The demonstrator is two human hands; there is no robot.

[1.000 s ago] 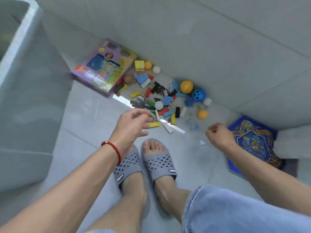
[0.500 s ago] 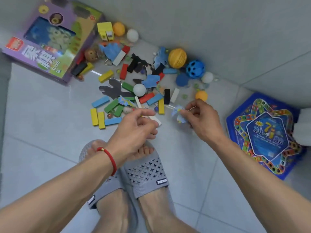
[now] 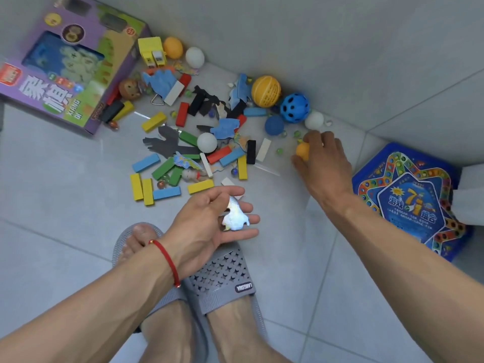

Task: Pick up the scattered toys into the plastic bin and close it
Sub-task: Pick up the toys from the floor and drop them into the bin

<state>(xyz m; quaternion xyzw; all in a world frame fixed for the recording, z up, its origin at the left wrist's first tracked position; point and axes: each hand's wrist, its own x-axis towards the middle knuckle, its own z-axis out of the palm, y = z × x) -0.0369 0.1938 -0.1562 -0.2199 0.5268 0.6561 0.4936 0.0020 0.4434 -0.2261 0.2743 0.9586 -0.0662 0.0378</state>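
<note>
Person crouched over tiled floor | both forearms bare, no sleeves | thin red cord bracelet (image 3: 167, 260) with small bead on left wrist | grey perforated slides (image 3: 222, 279), star-shaped cutouts, white brand tag on strap just right of bracelet | bare toes showing left of bracelet

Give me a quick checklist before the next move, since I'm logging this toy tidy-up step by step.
1. Right hand has its fingers round the small orange ball: ok.
2. Left hand carries the pale flat toy piece on open fingers: ok, though loosely.
3. Plastic bin in reach: cannot tell, out of view.
4. Bin open: cannot tell.
5. Floor cleared: not ok, coloured blocks and the blue holed ball remain.
</note>
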